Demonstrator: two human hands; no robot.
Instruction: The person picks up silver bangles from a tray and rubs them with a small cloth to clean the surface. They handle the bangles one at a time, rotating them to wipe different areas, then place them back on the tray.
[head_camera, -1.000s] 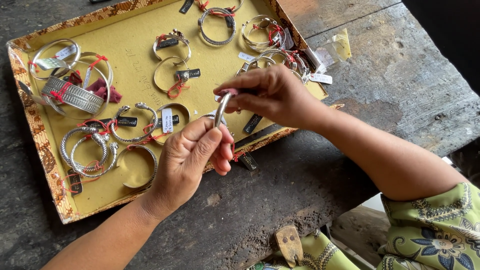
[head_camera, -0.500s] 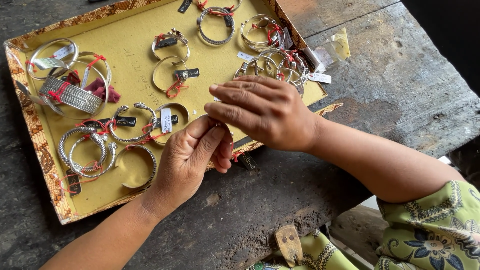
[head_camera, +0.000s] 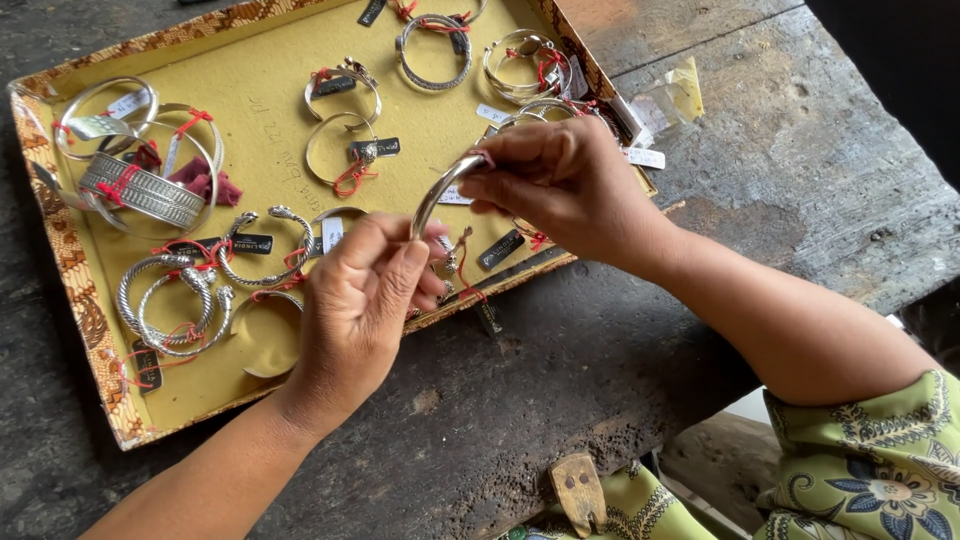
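Note:
A plain silver bangle (head_camera: 438, 190) is held between both hands above the front edge of a flat tray (head_camera: 70, 290) lined with yellow cloth. My left hand (head_camera: 355, 300) pinches its lower end and my right hand (head_camera: 565, 180) pinches its upper end. A red thread with a small tag (head_camera: 462, 268) hangs below the bangle. Several silver bracelets (head_camera: 170, 290) with red threads and dark tags lie in the tray, among them a wide patterned cuff (head_camera: 140, 190).
The tray has a patterned brown border and sits on a dark, worn wooden bench (head_camera: 800, 200). A small clear plastic bag (head_camera: 670, 100) lies right of the tray. A small wooden piece (head_camera: 578, 492) sticks up at the near edge. Green floral fabric (head_camera: 870, 460) covers my lap.
The hands were pressed close together half a second ago; they have drawn apart and the silver bangle now shows at an angle between them, slightly higher over the tray.

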